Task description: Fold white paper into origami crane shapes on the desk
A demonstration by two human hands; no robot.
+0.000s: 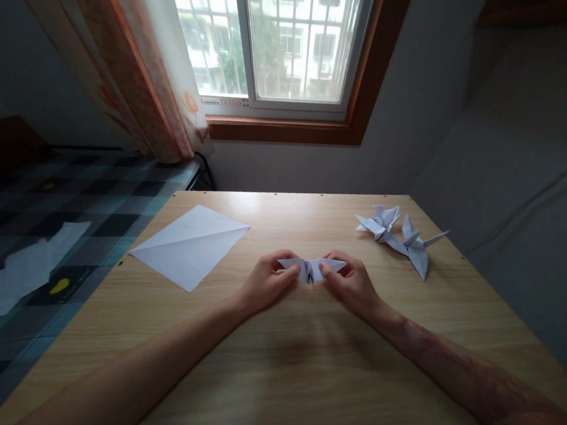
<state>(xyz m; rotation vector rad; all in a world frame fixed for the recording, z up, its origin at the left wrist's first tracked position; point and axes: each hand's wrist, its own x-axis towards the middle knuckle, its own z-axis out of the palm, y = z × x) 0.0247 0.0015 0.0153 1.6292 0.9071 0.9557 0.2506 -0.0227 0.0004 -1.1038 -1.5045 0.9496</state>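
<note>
A small, partly folded white paper piece (312,267) lies on the wooden table (300,359), with pointed flaps sticking out to either side. My left hand (268,280) pinches its left side, fingers closed on the paper. My right hand (349,284) pinches its right side the same way. Both forearms rest low over the table.
A creased white square sheet (190,245) lies at the table's left. Two finished paper cranes (400,237) sit at the far right corner. Left of the table is a checked bedcover (64,220) with loose white paper scraps (15,272). A window and curtain stand behind.
</note>
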